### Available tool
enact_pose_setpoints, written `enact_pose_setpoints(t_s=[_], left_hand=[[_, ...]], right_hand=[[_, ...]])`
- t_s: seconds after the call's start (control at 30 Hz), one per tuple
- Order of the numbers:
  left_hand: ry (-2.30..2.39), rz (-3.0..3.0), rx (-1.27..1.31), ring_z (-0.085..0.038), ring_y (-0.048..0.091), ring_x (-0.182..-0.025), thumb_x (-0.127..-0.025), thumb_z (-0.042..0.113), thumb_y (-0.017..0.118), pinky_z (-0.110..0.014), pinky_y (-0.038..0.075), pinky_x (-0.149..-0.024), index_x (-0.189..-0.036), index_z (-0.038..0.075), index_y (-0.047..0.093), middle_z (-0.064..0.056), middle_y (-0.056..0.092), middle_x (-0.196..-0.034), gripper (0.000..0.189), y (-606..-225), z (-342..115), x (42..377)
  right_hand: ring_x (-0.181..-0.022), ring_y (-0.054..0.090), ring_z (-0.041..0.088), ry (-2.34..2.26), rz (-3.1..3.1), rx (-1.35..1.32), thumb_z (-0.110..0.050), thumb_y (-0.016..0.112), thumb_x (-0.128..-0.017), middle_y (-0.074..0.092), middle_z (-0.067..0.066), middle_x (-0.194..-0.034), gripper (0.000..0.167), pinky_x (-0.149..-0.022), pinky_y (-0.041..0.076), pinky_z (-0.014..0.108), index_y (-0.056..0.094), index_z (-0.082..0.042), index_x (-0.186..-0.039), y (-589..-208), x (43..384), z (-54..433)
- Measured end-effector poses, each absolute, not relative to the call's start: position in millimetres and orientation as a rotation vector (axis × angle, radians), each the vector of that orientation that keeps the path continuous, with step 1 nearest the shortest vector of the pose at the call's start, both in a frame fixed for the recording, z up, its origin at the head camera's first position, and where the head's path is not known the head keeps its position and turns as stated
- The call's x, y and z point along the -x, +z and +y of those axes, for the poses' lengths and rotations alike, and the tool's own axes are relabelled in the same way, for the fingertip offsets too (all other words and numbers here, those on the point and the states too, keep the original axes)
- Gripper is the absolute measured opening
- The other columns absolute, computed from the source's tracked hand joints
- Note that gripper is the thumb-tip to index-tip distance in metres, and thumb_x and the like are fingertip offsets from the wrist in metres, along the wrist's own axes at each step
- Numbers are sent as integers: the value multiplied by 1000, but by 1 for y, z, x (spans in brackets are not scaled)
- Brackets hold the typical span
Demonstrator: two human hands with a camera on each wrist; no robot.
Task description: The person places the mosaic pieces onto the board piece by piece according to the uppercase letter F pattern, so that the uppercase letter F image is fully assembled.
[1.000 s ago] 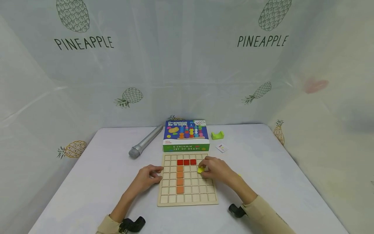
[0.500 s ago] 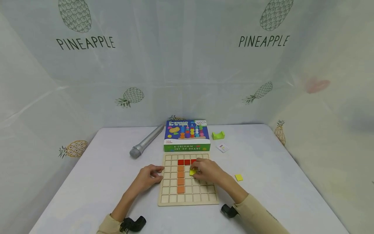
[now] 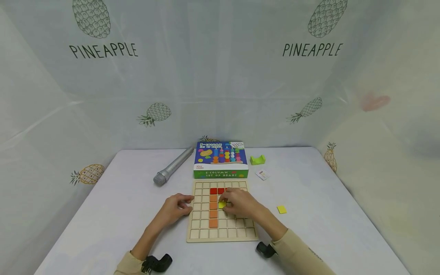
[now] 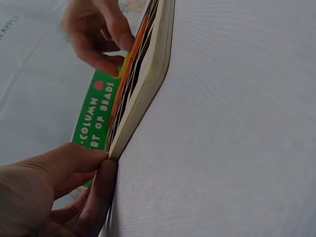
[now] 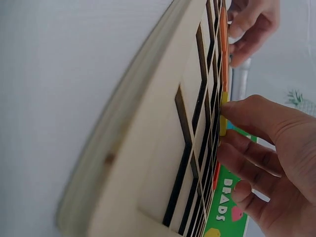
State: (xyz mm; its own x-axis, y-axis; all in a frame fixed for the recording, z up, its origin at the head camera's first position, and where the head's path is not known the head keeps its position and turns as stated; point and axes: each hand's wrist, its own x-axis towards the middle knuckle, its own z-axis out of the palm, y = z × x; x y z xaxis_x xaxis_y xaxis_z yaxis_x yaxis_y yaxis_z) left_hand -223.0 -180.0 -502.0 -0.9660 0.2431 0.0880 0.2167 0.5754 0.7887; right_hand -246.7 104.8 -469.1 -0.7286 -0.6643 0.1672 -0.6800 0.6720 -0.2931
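Note:
A wooden grid board (image 3: 238, 232) lies flat on the white table. Several orange square tiles (image 3: 213, 214) form a column in its cells, topped by a row of red tiles (image 3: 217, 191) partly covered by a hand. My right hand (image 3: 243, 203) pinches a yellow square tile (image 3: 222, 205) between thumb and fingers, right at the grid beside the orange column; the right wrist view also shows this yellow tile (image 5: 224, 114) at the board's surface. At the board's left edge, my left hand (image 3: 173, 208) touches the rim with its thumb and forefinger spread apart.
Behind the board stands a blue and green bead-set box (image 3: 221, 160). A silver microphone (image 3: 173, 166) lies to its left. Right of the box are a lime-green curved block (image 3: 258, 160) and a small printed card (image 3: 262, 174). Another yellow tile (image 3: 282, 209) lies right of the board.
My right hand has carried the yellow tile leftward across the grid to beside the orange column. The loose yellow tile on the right has come into full view. My left hand stays at the edge.

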Motion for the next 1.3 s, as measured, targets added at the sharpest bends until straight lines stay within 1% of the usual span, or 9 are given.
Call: enact_pose_setpoints(t_s=[0.5, 0.7, 0.87, 0.97, 1.1, 1.23, 1.3], left_hand=[[1369, 2765, -403, -7, 61, -75, -83, 10, 75, -19, 49, -62, -119, 4, 69, -7, 68, -99, 37, -502, -180, 223], [1378, 2764, -407, -7, 61, -75, -83, 8, 74, -19, 48, -63, -119, 3, 69, -8, 68, -98, 36, -501, -179, 221], [1371, 2774, -394, -6, 60, -74, -83, 9, 75, -19, 48, -62, -119, 4, 70, -6, 68, -97, 36, -501, -179, 221], [1373, 2775, -394, -7, 60, -74, -82, 9, 75, -19, 48, -61, -119, 4, 69, -6, 68, -96, 37, -502, -179, 220], [1376, 2778, -406, -6, 61, -73, -82, 8, 76, -19, 48, -61, -118, 3, 69, -6, 67, -95, 37, -503, -180, 220], [1377, 2777, -411, -5, 61, -74, -82, 7, 75, -19, 48, -62, -118, 3, 69, -7, 68, -97, 37, -502, -179, 220], [1377, 2775, -410, -6, 61, -74, -83, 7, 75, -19, 48, -62, -119, 3, 69, -7, 68, -98, 37, -501, -179, 221]], right_hand=[[-74, 48, 4, 515, -2838, -1147, -23, 75, -84, 66, -4, -95, 21, -65, 43, 16, 73, -18, -105, -470, 246, 103], [-74, 47, 4, 514, -2841, -1142, -23, 75, -84, 66, -5, -96, 20, -64, 41, 16, 73, -19, -104, -470, 245, 103], [-71, 46, 4, 532, -2834, -1147, -23, 76, -84, 65, -4, -95, 21, -61, 40, 16, 73, -18, -104, -469, 244, 103], [-71, 46, 4, 524, -2828, -1140, -23, 76, -84, 65, -4, -96, 22, -62, 41, 16, 73, -18, -105, -470, 243, 105], [-74, 51, 4, 522, -2852, -1100, -23, 75, -85, 67, -4, -100, 21, -66, 45, 17, 73, -18, -106, -469, 241, 111], [-81, 58, 7, 538, -2902, -1026, -24, 74, -86, 67, -5, -101, 21, -71, 49, 22, 74, -18, -107, -466, 239, 123], [-83, 60, 9, 542, -2914, -996, -24, 75, -86, 67, -4, -101, 22, -71, 50, 24, 73, -18, -107, -465, 238, 132]])
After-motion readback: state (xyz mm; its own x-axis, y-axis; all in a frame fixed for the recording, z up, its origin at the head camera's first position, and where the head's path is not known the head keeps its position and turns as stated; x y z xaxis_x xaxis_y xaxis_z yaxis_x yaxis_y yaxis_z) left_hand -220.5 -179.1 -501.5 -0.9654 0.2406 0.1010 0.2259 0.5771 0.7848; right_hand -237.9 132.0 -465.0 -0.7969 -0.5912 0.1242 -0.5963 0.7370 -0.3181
